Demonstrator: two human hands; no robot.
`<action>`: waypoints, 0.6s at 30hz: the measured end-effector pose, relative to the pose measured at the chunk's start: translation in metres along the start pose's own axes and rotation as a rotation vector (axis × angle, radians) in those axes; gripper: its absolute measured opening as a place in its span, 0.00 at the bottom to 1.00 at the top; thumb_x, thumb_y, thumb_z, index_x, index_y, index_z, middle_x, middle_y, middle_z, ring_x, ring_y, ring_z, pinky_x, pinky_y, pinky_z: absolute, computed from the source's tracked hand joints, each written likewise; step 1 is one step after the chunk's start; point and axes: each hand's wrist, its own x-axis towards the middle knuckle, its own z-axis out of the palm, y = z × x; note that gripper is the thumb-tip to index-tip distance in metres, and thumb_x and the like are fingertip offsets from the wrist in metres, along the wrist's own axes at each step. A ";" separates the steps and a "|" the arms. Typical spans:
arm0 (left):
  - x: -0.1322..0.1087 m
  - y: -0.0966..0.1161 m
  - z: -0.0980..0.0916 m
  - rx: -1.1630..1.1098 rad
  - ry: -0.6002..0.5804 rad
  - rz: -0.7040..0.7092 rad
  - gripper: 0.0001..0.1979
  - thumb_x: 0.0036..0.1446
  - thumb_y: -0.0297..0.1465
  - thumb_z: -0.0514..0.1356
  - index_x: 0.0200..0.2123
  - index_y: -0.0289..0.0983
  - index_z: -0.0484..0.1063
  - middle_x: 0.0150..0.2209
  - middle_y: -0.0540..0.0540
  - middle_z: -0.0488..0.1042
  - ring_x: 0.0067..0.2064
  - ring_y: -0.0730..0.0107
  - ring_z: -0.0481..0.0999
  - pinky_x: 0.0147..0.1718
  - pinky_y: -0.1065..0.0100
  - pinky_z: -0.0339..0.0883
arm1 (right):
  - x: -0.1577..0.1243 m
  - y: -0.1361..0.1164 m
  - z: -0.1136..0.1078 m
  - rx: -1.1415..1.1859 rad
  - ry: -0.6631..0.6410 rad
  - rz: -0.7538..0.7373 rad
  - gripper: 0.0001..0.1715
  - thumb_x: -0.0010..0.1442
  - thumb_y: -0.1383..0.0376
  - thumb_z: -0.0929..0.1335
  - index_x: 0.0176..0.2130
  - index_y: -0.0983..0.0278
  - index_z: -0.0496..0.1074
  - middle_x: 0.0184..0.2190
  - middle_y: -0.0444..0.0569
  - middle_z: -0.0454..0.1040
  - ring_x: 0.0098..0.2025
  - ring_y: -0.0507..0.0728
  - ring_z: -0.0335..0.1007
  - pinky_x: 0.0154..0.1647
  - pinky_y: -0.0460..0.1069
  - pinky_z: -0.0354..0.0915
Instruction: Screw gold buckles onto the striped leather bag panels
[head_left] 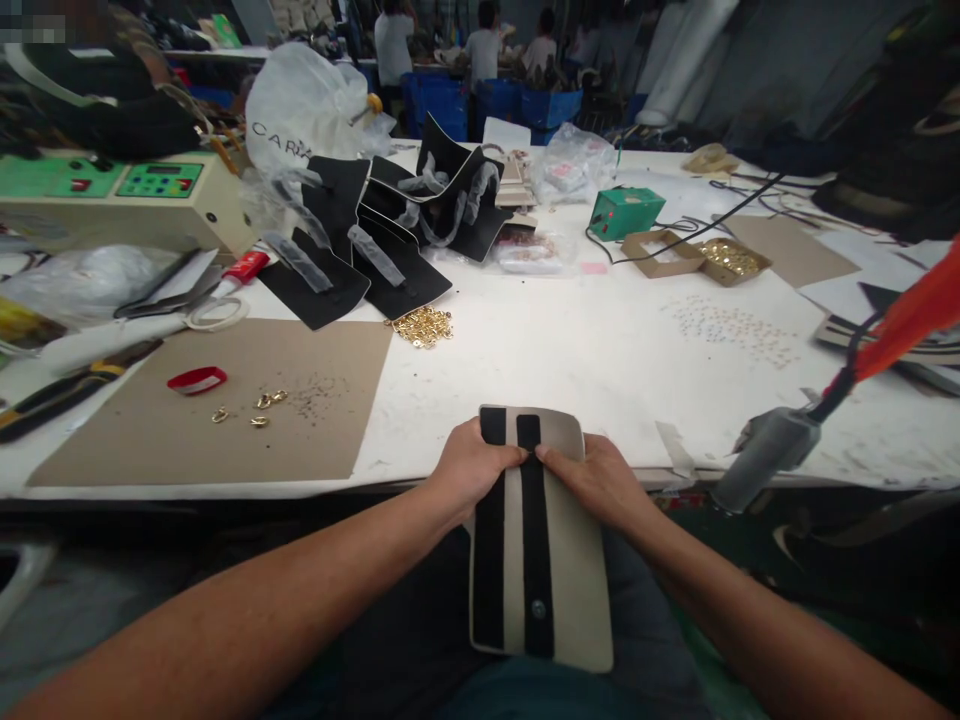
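A beige flat piece with two black stripes [559, 560] lies over the table's front edge and down toward my lap, a small metal snap near its lower end. My left hand [472, 465] grips its upper left side, fingers curled on the stripes. My right hand [596, 480] pinches it from the right, thumb meeting the left hand at the middle stripe. Both hands are closed on the piece.
A brown cardboard sheet [150, 430] with a red band [196, 379] and gold clasps lies at left. Black panels [352, 250], a pile of gold fittings [424, 326], a green box [626, 212] and a grey-and-orange tool [780, 440] stand around. People work at the back.
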 end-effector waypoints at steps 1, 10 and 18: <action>0.006 -0.001 0.000 0.042 0.012 0.009 0.13 0.44 0.26 0.69 0.36 0.37 0.79 0.35 0.46 0.84 0.34 0.62 0.82 0.32 0.66 0.74 | 0.005 0.000 0.002 -0.046 0.005 0.013 0.17 0.65 0.54 0.69 0.35 0.64 0.79 0.32 0.51 0.83 0.36 0.62 0.80 0.34 0.49 0.67; 0.020 0.003 0.002 0.369 -0.006 0.106 0.10 0.45 0.28 0.68 0.34 0.38 0.77 0.34 0.47 0.83 0.36 0.59 0.83 0.31 0.66 0.72 | 0.023 0.006 0.010 -0.226 0.084 -0.005 0.12 0.64 0.58 0.71 0.39 0.65 0.80 0.38 0.54 0.83 0.41 0.62 0.78 0.39 0.50 0.64; 0.013 -0.003 -0.020 0.809 0.322 0.592 0.38 0.52 0.35 0.71 0.65 0.36 0.66 0.64 0.34 0.71 0.63 0.45 0.72 0.64 0.45 0.66 | 0.029 0.004 0.007 -0.156 0.070 -0.029 0.15 0.60 0.60 0.72 0.44 0.65 0.82 0.42 0.56 0.84 0.45 0.64 0.80 0.42 0.51 0.67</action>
